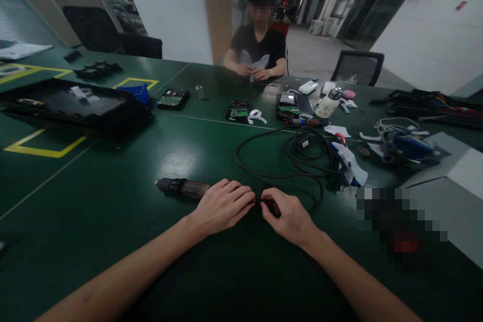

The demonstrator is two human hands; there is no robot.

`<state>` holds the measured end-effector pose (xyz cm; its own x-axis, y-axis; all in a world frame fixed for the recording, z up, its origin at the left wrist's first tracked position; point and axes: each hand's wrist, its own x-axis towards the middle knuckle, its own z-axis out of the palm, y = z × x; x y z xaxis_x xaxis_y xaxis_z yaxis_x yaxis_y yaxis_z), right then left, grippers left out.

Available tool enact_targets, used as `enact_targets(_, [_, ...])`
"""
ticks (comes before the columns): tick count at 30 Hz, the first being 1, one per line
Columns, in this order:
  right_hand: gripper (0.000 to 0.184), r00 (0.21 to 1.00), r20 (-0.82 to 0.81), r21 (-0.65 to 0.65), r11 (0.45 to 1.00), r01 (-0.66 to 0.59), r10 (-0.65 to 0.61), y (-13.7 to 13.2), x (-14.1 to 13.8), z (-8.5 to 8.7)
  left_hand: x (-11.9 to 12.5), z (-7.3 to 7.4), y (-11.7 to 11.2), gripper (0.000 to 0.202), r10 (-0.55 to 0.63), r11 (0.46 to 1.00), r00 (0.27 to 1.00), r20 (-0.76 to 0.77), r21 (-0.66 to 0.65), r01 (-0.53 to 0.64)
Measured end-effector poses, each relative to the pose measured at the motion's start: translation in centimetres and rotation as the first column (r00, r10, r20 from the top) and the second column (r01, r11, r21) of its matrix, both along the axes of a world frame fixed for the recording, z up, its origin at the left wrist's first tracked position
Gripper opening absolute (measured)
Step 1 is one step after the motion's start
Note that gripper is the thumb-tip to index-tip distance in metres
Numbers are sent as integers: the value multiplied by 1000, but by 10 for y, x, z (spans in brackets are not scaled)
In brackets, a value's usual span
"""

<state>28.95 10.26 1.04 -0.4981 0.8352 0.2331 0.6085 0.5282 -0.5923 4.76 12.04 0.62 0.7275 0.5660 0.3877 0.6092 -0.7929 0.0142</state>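
A dark cylindrical power tool lies on the green table, its tip pointing left. My left hand is closed over the tool's rear end. My right hand is closed in a pinch on the black cable where it leaves the tool. The two hands almost touch. The cable runs off in loose coils toward the far right.
Several circuit boards and small parts lie across the table's far side. A black tray sits at the left. A blue tool and a white box are at the right. A person in a black shirt sits opposite, handling something white.
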Motion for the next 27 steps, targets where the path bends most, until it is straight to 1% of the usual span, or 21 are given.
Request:
enact_targets(3, [12,1000,-11,5,1000,-5,5,1,0,0,1,2,-1,24,19,1000,1000,18,-9,-19])
enact_targets(7, [12,1000,-9,7,1000,-6,6,1,0,2,1,2,-1,24,-18,1000,1000,10,-16,18])
enact_targets(11, [12,1000,5,-13,1000,-4,4,1,0,3,1,1,0,23,16,1000,1000,25,-4,-16])
enact_targets(15, [12,1000,8,-13,1000,-5,5,1,0,3,1,2,-1,24,-21,1000,999,28,-16,21])
enact_targets(20, [12,1000,8,-13,1000,-5,5,1,0,2,1,0,-1,23,17,1000,999,34,-3,-17])
enact_targets(24, [13,1000,21,-12,1000,-7,7,0,0,0,1,0,0,25,-26,1000,999,34,-6,27])
enact_targets(27, [12,1000,25,-15,1000,-6,6,0,1,-1,1,1,0,22,-7,1000,999,31,8,7])
